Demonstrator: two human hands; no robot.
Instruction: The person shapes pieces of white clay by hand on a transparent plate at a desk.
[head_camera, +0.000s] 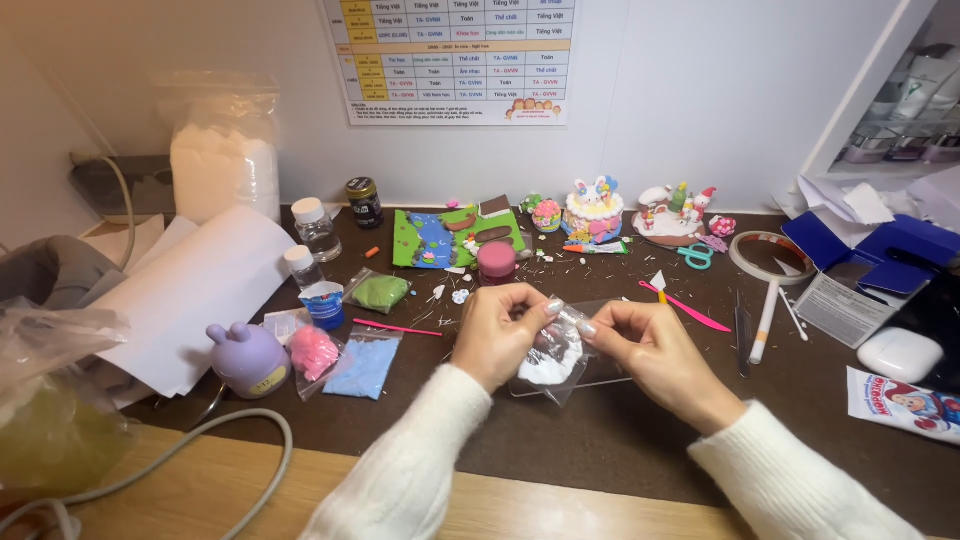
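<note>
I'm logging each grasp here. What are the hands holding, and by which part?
Both hands, left hand and right hand, hold a small clear plastic bag of white clay, pinching it at its top edge.

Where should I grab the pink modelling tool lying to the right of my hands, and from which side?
Pinch the pink modelling tool at its thin upper-left stem, coming from above. It lies flat and slanted on the dark mat, with open mat around that end.
</note>
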